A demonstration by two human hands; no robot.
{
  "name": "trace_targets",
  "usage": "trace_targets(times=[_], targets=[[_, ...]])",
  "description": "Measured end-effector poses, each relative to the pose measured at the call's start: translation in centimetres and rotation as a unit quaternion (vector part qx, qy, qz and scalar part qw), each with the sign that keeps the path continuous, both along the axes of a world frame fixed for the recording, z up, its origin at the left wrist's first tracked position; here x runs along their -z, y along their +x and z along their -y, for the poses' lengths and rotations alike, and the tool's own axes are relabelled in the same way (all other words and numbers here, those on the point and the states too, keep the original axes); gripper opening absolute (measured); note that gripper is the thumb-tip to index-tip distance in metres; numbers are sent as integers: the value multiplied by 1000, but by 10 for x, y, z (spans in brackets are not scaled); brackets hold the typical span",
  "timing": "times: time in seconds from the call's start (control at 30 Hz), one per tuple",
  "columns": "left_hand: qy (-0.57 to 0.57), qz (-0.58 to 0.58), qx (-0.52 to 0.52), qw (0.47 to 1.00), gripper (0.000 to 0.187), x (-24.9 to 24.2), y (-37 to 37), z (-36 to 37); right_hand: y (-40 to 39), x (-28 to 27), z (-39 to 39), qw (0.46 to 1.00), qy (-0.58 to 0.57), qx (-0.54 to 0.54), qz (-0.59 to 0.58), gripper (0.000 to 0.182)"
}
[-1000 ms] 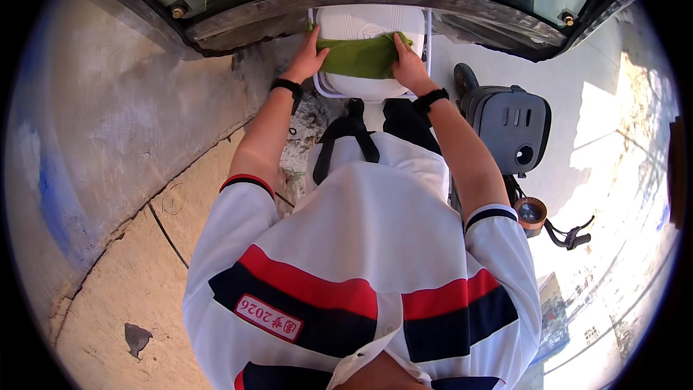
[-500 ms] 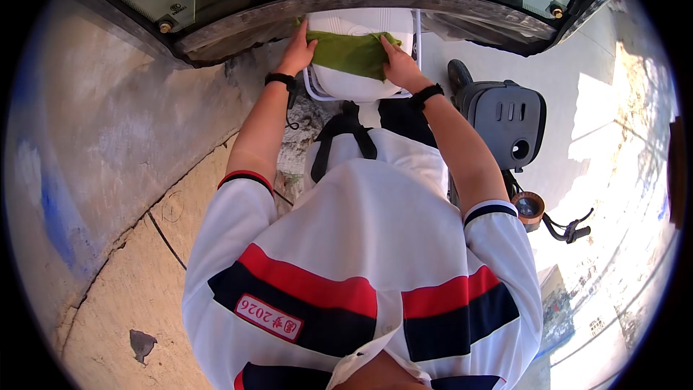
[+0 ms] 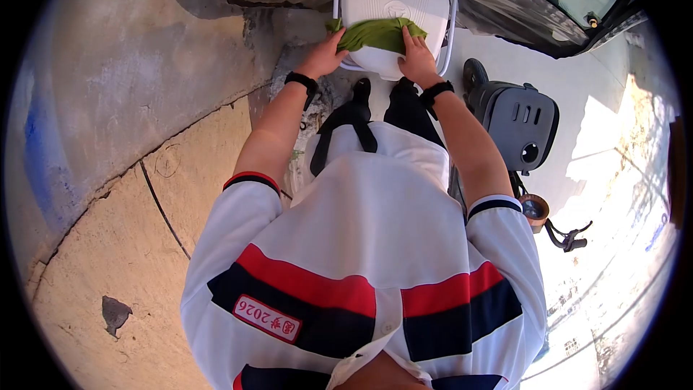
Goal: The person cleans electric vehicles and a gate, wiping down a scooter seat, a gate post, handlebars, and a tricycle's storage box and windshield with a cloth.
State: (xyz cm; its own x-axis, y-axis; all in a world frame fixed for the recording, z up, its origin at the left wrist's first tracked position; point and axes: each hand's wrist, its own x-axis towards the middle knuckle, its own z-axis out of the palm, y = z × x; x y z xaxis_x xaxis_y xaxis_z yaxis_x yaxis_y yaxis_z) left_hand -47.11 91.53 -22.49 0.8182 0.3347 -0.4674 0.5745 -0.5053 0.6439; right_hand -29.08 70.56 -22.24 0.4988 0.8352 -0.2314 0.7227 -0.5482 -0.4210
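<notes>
A green cloth (image 3: 375,34) lies bunched across a white, ridged plastic panel (image 3: 393,6) that looks like a chair or stool seat, with a round emblem moulded in it. A white tubular frame (image 3: 452,22) runs around the panel. At the cloth's left end, my left hand (image 3: 325,56) grips the fabric with its fingers, and a loose bit sticks out beyond them. My right hand (image 3: 419,59) holds the right end, fingertips on top near the panel's right side. Dark bands circle both wrists. The cloth hides part of the panel's front half.
A dark-framed vehicle window or hatch (image 3: 570,11) overhangs the area at the top. Right of my legs stands a grey scooter-like body (image 3: 521,124) with a handlebar (image 3: 570,238). A rough stone wall (image 3: 94,101) is at left, and a dark flake (image 3: 115,315) lies at lower left.
The cloth has gone from spread flat to bunched and narrower, with more of the white panel showing. My view has shifted, so the panel and both hands appear further right and higher.
</notes>
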Motion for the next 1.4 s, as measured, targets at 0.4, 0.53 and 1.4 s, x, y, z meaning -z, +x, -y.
trace_targets(times=[0.4, 0.53, 1.4], targets=[[24, 51, 112, 992, 49, 6, -41, 27, -35, -13, 27, 998, 66, -5, -24, 34], [10, 74, 43, 996, 46, 4, -35, 38, -38, -11, 39, 992, 99, 74, -32, 20], [-44, 380, -100, 919, 55, -110, 26, 13, 2, -156, 7, 847, 466, 247, 68, 13]])
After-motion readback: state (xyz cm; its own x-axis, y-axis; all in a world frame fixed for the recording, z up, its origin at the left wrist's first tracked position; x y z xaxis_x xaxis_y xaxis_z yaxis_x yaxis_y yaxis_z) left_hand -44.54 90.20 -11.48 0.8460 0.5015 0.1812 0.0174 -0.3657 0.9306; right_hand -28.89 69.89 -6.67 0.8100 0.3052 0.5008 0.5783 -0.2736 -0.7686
